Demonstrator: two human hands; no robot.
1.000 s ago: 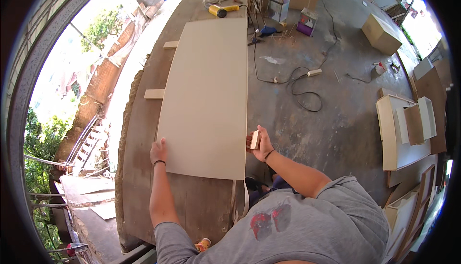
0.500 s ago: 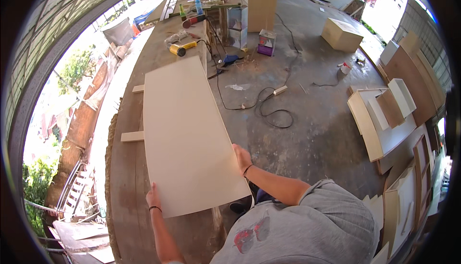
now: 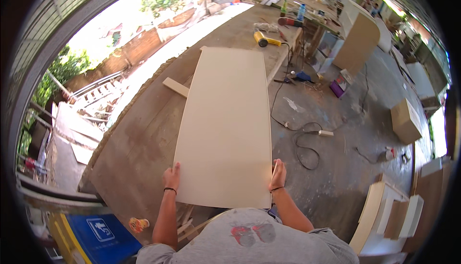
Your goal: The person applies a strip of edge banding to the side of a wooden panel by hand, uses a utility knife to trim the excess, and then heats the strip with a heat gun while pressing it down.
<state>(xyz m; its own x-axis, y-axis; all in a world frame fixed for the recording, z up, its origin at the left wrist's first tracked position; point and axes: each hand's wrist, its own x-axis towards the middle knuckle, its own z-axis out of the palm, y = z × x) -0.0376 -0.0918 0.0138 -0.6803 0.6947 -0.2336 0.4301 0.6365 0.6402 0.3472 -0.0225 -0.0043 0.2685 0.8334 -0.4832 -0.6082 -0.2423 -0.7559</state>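
Observation:
A long cream-white board (image 3: 225,125) stretches away from my body over the wooden workbench. Its near end comes up close to my shirt. My left hand (image 3: 171,176) grips the left edge near that end, thumb on the upper face. On the opposite edge, my right hand (image 3: 277,174) is closed round the board, and its fingers lie partly underneath. A pale wood strip (image 3: 175,87) pokes out from under the left side, with its other end hidden by the board.
Beyond the board's far end lie a yellow power tool (image 3: 261,39) and bottles. A black cable (image 3: 307,156) coils on the floor to the right. Wooden cabinets (image 3: 384,216) stand at the lower right, a blue-and-yellow bin (image 3: 98,237) at the lower left.
My view has turned to the left, so the bench and floor things appear farther right. Both hands still hold the board, which now points straight ahead; my right hand is nearer its near end.

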